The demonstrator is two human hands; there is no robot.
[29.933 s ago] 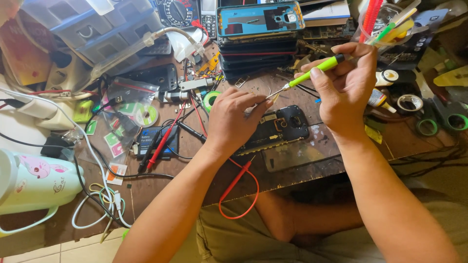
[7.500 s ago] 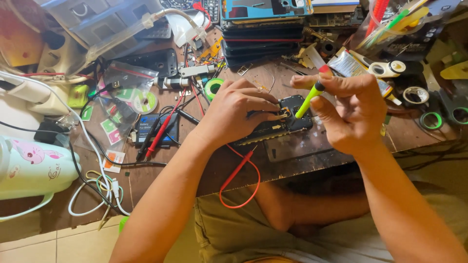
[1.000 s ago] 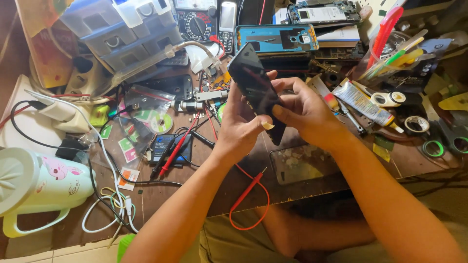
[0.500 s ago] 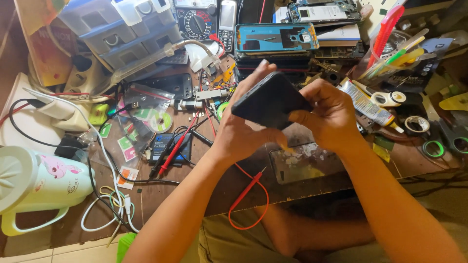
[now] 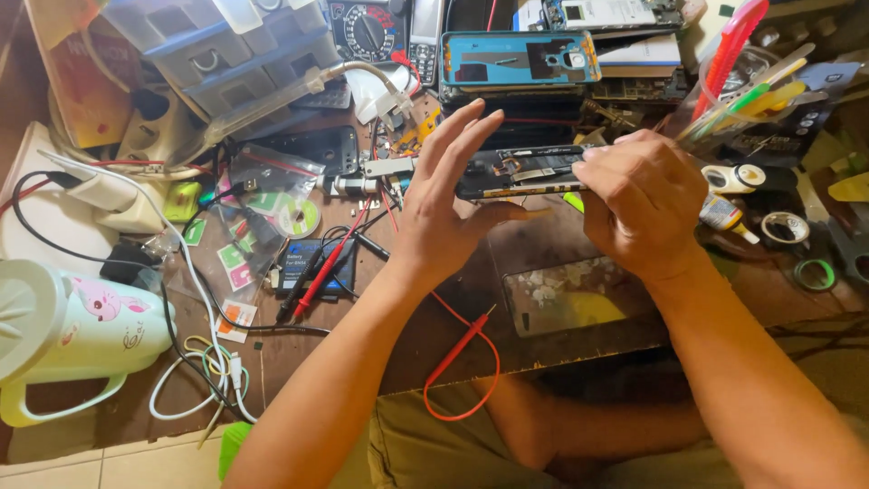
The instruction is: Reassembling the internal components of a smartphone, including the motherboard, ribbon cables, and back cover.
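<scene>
An opened black phone (image 5: 523, 170) with its inner parts showing is held level above the brown workbench (image 5: 471, 326). My left hand (image 5: 445, 208) supports its left end from below with the thumb, the fingers spread upward. My right hand (image 5: 641, 204) grips the phone's right end, fingers curled over it. A yellow-green screwdriver tip (image 5: 572, 201) peeks out just under the phone by my right hand. A clear plate (image 5: 579, 294) lies on the bench beneath my hands.
Red and black probe leads (image 5: 321, 272) lie left of my left arm; a red wire (image 5: 462, 362) loops over the front edge. A pale green jug (image 5: 63, 330) stands far left. Blue phone back cover (image 5: 518, 59), tape rolls (image 5: 783, 226) and tool cup (image 5: 733, 100) crowd the back and right.
The phone has been turned from dark side up to flat with its open inside facing up. My left fingers have opened out, and my right hand has shifted to the phone's right end.
</scene>
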